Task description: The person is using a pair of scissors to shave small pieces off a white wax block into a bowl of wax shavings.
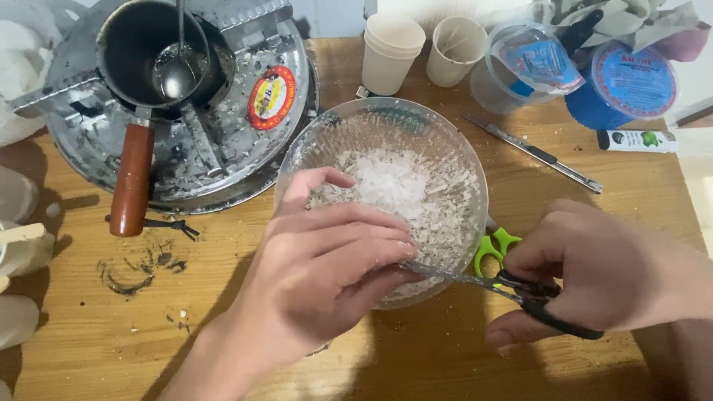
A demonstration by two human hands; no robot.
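r hand [594,278] grips black-handled scissors [512,286], fingers thru the loops, blades nearly shut & pointing left over the near rim of the bowl [453,148]. l hand [334,260] hangs over the bowl's near-left side, fingers curled together w/ tips meeting the blade tips; looks like a pinch on sthg small there, can't tell what. bowl is clear, round, mid-table, holding white flakes [394,186], w/ residue smeared up its walls. a 2nd pair of scissors, green handle [494,249], lies just beside the bowl on the right, partly hidden by it.

wood table [223,334] has crumbs & a black scuff at left. upper left: metal stove [223,134] w/ a red-yellow sticker, a dark pot [145,44] on it w/ brown handle [132,182] sticking toward the viewer, ladle [178,70] inside. behind the bowl: 2 paper cups [390,52], one stacked, other holds sticks. further right: clear tub [520,67], blue tub [624,85], both lidded. a box cutter [531,152] lies diagonal right of the bowl; small white tube [637,140] near the right edge. pale bags at far left.
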